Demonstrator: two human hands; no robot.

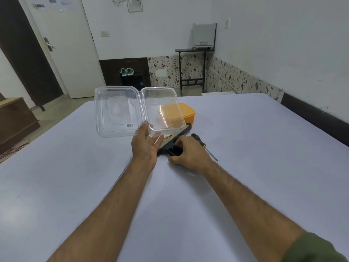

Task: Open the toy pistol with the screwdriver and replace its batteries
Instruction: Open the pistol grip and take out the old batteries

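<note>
The black and yellow toy pistol (180, 136) lies on the white table (245, 148), its barrel pointing away to the right. My right hand (188, 154) rests over its grip end, fingers curled on it. My left hand (146, 146) is spread open just left of the pistol, its fingertips against the near edge of an open clear plastic clamshell box (120, 112). A screwdriver (204, 147) with a black and yellow handle lies on the table just right of my right hand, untouched. No batteries show.
An orange plastic container (188, 112) sits behind the clear box, partly seen through it. The table's far edge lies beyond them. A wall runs along the right; a door, shoes and a small black stand are in the room behind.
</note>
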